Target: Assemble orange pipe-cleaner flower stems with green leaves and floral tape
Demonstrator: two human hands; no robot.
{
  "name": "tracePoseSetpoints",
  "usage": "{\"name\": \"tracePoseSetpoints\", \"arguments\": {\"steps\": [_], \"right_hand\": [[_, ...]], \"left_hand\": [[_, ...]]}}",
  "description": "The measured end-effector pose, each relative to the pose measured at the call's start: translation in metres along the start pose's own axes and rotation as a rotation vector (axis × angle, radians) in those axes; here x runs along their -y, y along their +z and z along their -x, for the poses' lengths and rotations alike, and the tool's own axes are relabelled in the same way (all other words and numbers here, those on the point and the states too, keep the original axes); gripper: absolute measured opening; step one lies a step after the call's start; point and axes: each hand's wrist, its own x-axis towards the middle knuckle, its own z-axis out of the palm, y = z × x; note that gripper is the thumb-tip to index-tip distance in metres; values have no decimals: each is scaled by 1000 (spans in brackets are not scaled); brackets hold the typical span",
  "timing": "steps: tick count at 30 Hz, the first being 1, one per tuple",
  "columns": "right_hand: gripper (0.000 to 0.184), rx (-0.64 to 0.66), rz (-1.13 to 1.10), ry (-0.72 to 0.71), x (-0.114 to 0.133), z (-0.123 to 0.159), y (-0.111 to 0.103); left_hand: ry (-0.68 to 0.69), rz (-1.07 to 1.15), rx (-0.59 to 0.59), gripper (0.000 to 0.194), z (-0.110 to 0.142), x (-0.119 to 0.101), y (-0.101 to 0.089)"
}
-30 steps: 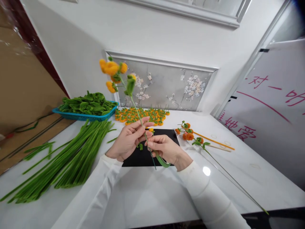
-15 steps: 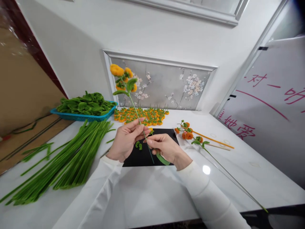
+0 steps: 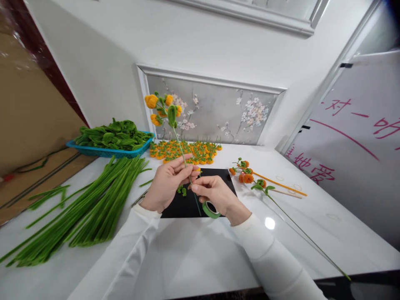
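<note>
A handmade flower stem (image 3: 179, 141) leans up and to the left, with fuzzy yellow blossoms and green leaves at its top. My left hand (image 3: 167, 181) is closed, pinching the stem between thumb and fingers. Just below, my right hand (image 3: 215, 193) is closed around the same stem. A roll of green floral tape (image 3: 211, 211) hangs under the right hand's fingers; how they hold it is partly hidden. Beneath both hands lies a black mat (image 3: 178, 210) bearing small curled green pieces (image 3: 181, 190). The stem's lower end reaches down over this mat.
Long green pipe cleaners (image 3: 90, 212) spread across the left of the white table. Behind them stands a blue basket (image 3: 109, 153) of green leaves. Yellow flower heads (image 3: 187, 152) cover the back. At right lies an orange flower stem (image 3: 300, 227) beside an orange pipe cleaner (image 3: 278, 182).
The flower stem has turned about its length, so its blossoms and leaves face differently and sit slightly lower. The tape roll has swung to show its open ring. Both hands stay nearly in place.
</note>
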Motion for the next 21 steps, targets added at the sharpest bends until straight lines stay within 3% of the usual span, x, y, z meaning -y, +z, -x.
{"name": "tracePoseSetpoints", "arguments": {"steps": [6, 10, 13, 16, 21], "right_hand": [[28, 118, -48, 122, -2, 2, -4], [26, 50, 9, 36, -1, 2, -2], [27, -53, 85, -53, 0, 1, 1], [26, -74, 122, -90, 1, 1, 3], [25, -6, 11, 37, -2, 0, 1]], "left_hand": [[-2, 147, 110, 37, 0, 0, -5], [29, 174, 170, 38, 2, -1, -4], [85, 73, 95, 31, 2, 2, -1], [122, -21, -27, 23, 1, 5, 1], [74, 70, -25, 18, -2, 5, -2]]}}
